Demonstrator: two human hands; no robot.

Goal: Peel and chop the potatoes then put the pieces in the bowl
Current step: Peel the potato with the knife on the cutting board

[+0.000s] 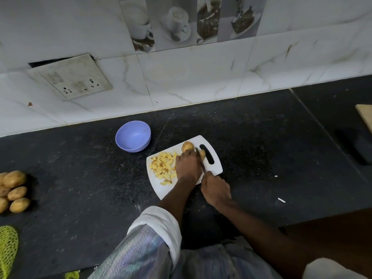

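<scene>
On the cutting board (pixel 161 190), the left hand (pixel 188 168) presses fingers onto the potato (pixel 187 146) while the right hand (pixel 216 190), clamped on the knife (pixel 200 160), should cut straight down, clear of fingertips.

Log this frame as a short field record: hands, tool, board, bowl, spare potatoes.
left hand: holds the potato down on the cutting board
right hand: grips the knife, blade in the potato
cut piece: right of the blade
potato pieces: piled on the board's left half
bowl: purple, empty, left of the board
whole potatoes: heaped at the counter's left edge
</scene>
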